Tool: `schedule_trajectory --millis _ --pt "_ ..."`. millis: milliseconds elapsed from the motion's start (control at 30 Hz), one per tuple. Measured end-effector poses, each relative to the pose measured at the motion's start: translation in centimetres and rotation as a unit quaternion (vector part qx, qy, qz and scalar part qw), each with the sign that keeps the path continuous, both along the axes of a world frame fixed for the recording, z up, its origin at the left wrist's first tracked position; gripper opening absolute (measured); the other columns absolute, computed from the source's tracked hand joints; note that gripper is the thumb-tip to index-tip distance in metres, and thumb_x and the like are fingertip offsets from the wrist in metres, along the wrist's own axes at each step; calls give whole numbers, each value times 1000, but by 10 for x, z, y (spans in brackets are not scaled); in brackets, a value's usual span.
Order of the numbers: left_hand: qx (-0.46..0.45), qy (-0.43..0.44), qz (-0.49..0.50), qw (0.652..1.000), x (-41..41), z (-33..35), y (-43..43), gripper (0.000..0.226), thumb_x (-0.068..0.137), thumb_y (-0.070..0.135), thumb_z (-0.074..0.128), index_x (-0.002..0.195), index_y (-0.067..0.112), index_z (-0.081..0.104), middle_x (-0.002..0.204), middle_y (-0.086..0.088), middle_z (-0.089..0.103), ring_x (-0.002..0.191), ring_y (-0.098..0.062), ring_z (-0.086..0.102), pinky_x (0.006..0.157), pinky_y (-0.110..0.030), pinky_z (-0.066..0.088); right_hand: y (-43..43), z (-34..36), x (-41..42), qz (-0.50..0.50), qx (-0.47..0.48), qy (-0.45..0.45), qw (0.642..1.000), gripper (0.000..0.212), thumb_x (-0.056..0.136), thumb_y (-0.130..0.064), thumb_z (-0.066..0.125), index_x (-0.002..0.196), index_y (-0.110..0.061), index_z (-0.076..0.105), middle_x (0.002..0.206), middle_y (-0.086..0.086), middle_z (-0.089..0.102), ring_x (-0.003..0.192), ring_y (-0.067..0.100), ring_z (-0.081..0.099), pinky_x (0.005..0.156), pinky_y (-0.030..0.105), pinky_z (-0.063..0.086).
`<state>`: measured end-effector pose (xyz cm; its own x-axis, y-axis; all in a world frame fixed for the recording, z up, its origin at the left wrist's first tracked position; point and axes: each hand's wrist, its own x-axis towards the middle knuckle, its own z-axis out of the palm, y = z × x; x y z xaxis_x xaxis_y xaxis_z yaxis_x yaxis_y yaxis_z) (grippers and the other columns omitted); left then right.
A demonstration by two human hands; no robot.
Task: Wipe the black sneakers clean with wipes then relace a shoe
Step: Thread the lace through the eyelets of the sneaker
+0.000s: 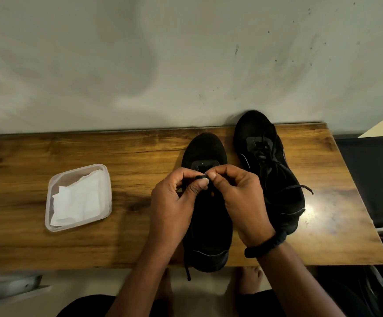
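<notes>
Head view: left hand [172, 202] and right hand [240, 197] both pinch black lace [203, 177] above left sneaker [206, 152]. Right sneaker [266, 161] just beside. Wipes [76, 197] in plastic tub [49, 202], left on wooden table [129, 152].

Matt black cloth sneakers [208, 154] on a glossy brown wooden table [129, 152]; left, translucent plastic tub [49, 202] of white paper wipes [78, 200].

Counter [117, 152]: glossy wood-grain top, light glare near right end. Far edge meets pale wall [140, 53], smudged, dark specks at right. Clear plastic tub [48, 202] on counter, left. Grey metal piece [10, 287] near left, over pale floor [94, 280].
</notes>
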<state>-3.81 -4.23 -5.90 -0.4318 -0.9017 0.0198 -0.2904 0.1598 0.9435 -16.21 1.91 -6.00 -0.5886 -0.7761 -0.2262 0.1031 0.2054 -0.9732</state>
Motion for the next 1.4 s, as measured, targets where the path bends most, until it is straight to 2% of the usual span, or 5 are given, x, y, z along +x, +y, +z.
schedule_trajectory --millis 167,567,1167,1333,1400 --pt "-11 -3 44 999 -1 -2 -1 5 93 25 71 98 27 72 91 16 72 93 3 68 73 -14 54 3 10 -9 111 21 -8 994 15 93 -12 68 105 -19 75 97 -3 76 93 7 72 82 28 60" --pt "-220 -112 62 967 -6 -4 8 22 96 33 61 100 12 68 91 8 65 80 1 56 67 -4 45 -1 -5 -2 136 36 288 947 14 98 -11 59 97 -14 72 96 -6 58 87 8 58 75 35 55" --pt "-30 -94 49 994 -6 5 4 14 98 35 63 100 23 58 81 14 62 82 9 61 67 -20 53 -1 -6 -4 166 92 334 923 21 100 -28 50 96 -18 67 108 -7 51 100 13 52 86 45 53" --pt "57 -76 85 992 -3 -1 0 18 95 41 64 97 24 62 87 3 68 77 -12 69 63 -38 61 5 5 5 55 52 363 929 23 87 -30 71 108 -24 63 113 -8 50 101 9 54 82 37 56" --pt "94 -57 95 989 -4 -2 -1 18 95 40 65 98 23 63 87 1 70 76 -13 70 60 -30 59 10 12 7 25 40 406 913 17 84 -33 70 98 -25 66 109 -7 50 100 13 52 80 42 54"
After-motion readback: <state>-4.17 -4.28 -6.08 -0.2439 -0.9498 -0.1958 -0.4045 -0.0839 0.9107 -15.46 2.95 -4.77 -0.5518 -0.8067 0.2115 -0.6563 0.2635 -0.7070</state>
